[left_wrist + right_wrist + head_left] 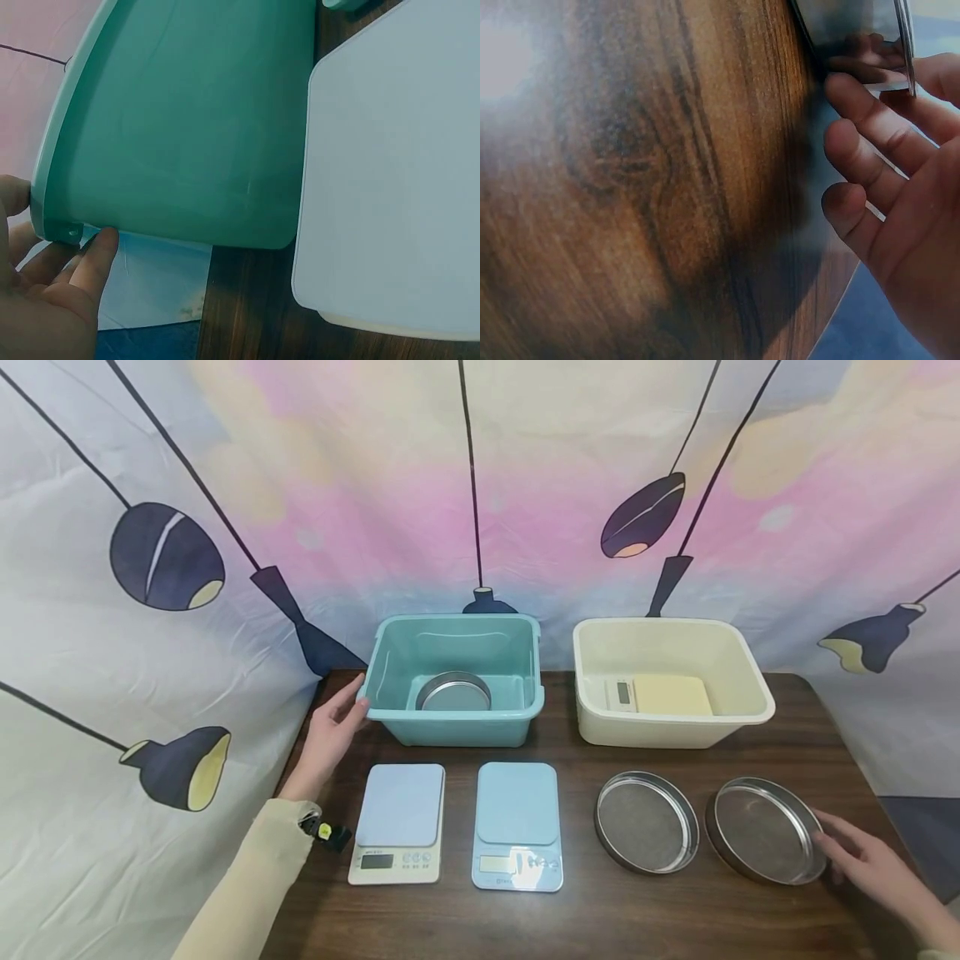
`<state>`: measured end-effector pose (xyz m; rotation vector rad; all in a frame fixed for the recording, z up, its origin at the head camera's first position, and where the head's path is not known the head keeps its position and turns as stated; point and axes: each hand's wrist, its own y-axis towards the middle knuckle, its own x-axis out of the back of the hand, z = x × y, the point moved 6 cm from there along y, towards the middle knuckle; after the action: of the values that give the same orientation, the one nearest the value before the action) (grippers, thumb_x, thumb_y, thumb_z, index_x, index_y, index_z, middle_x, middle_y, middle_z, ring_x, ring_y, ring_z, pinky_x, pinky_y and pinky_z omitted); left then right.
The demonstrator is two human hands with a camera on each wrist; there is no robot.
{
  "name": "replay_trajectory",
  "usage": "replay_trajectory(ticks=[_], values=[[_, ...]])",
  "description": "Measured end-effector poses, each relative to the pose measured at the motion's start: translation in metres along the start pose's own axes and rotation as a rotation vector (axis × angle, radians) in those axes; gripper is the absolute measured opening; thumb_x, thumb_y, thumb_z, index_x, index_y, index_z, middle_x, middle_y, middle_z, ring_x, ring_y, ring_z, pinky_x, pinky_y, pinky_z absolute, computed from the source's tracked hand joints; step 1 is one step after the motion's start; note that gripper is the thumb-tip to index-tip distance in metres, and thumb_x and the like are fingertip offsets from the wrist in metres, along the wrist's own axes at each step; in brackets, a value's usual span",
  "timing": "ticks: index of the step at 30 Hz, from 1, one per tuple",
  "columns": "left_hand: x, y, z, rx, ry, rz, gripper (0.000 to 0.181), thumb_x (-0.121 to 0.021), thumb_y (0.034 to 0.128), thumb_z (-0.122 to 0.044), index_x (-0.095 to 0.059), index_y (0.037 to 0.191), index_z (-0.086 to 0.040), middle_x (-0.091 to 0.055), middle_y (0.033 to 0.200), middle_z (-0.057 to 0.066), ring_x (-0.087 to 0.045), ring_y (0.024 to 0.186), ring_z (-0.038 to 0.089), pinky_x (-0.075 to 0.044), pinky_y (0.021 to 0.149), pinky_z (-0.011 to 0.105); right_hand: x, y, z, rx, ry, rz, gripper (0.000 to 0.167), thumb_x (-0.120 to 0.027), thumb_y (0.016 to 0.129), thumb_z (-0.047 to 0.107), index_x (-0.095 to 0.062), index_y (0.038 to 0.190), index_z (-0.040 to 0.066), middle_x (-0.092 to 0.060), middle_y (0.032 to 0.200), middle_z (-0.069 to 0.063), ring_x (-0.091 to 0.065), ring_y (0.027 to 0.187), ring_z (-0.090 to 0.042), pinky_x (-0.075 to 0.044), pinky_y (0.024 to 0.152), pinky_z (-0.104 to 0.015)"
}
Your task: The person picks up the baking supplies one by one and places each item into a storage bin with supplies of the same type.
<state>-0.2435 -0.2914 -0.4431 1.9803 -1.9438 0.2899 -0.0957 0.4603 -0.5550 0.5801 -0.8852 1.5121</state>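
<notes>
My left hand (327, 737) holds the left rim of a teal plastic basin (457, 727), its thumb and fingers on either side of the rim in the left wrist view. Inside that basin lies a round metal sieve (454, 695). Over on the right, my right hand (870, 862) pinches the edge of another round metal sieve (767, 831), thumb over its rim and fingers against the outer wall. Only a shiny part of that sieve's wall (855, 37) shows in the right wrist view. A third sieve (647, 822) lies just left of it.
A white kitchen scale (399, 822) and a light blue kitchen scale (517, 827) lie in front of the teal basin. A cream basin (675, 731) at the back right contains a scale with a yellow platform (671, 695). Behind the brown table (600, 918) hangs a patterned cloth (540, 485).
</notes>
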Motion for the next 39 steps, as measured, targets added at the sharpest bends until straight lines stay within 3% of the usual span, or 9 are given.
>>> replay_trajectory(ticks=[5, 12, 17, 21, 28, 39], values=[[-0.001, 0.000, -0.001, -0.005, -0.043, -0.003, 0.056, -0.056, 0.1099, -0.030, -0.041, 0.161, -0.011, -0.047, 0.158, 0.017, -0.059, 0.129, 0.034, -0.055, 0.092, 0.016, -0.001, -0.003, -0.002, -0.003, 0.018, 0.006, 0.052, -0.048, 0.112, 0.030, -0.042, 0.144, -0.011, -0.058, 0.066, 0.002, -0.051, 0.060, -0.010, -0.038, 0.056, -0.025], [-0.001, -0.001, 0.000, 0.014, -0.074, 0.000, 0.056, -0.056, 0.1097, -0.028, -0.041, 0.161, -0.014, -0.046, 0.159, 0.017, -0.057, 0.133, 0.032, -0.055, 0.099, 0.027, 0.000, 0.000, -0.001, -0.021, -0.029, 0.041, 0.057, -0.045, 0.113, 0.028, -0.045, 0.139, -0.023, -0.064, 0.072, 0.002, -0.054, 0.063, -0.006, -0.041, 0.058, -0.024], [-0.001, -0.001, 0.000, 0.030, -0.084, -0.002, 0.056, -0.057, 0.1094, -0.029, -0.041, 0.161, -0.014, -0.046, 0.160, 0.016, -0.056, 0.134, 0.034, -0.054, 0.101, 0.030, 0.003, -0.001, 0.001, 0.008, -0.055, 0.010, 0.051, -0.049, 0.112, 0.023, -0.051, 0.133, -0.023, -0.066, 0.070, 0.003, -0.057, 0.064, -0.003, -0.045, 0.060, -0.022], [-0.002, -0.001, -0.001, 0.029, -0.084, -0.011, 0.055, -0.058, 0.1090, -0.029, -0.043, 0.160, -0.015, -0.047, 0.158, 0.016, -0.061, 0.129, 0.027, -0.055, 0.097, 0.025, 0.006, -0.002, 0.003, 0.024, -0.063, -0.004, 0.050, -0.050, 0.112, 0.022, -0.052, 0.131, -0.024, -0.067, 0.069, 0.003, -0.058, 0.064, -0.002, -0.046, 0.061, -0.021], [-0.002, -0.001, -0.002, 0.036, -0.083, -0.019, 0.055, -0.058, 0.1088, -0.030, -0.043, 0.160, -0.013, -0.048, 0.158, 0.015, -0.061, 0.128, 0.024, -0.055, 0.091, 0.016, 0.013, -0.007, 0.010, 0.071, -0.063, -0.083, 0.043, -0.055, 0.109, 0.017, -0.056, 0.127, -0.023, -0.064, 0.065, 0.008, -0.056, 0.062, 0.000, -0.043, 0.058, -0.020], [-0.002, 0.000, 0.000, 0.026, -0.126, -0.045, 0.052, -0.059, 0.1087, -0.025, -0.046, 0.158, -0.011, -0.049, 0.156, 0.020, -0.065, 0.120, 0.010, -0.056, 0.090, 0.015, 0.023, -0.013, 0.028, 0.119, -0.062, -0.104, 0.038, -0.057, 0.106, 0.012, -0.059, 0.124, -0.021, -0.061, 0.060, 0.011, -0.053, 0.061, 0.001, -0.038, 0.056, -0.023]])
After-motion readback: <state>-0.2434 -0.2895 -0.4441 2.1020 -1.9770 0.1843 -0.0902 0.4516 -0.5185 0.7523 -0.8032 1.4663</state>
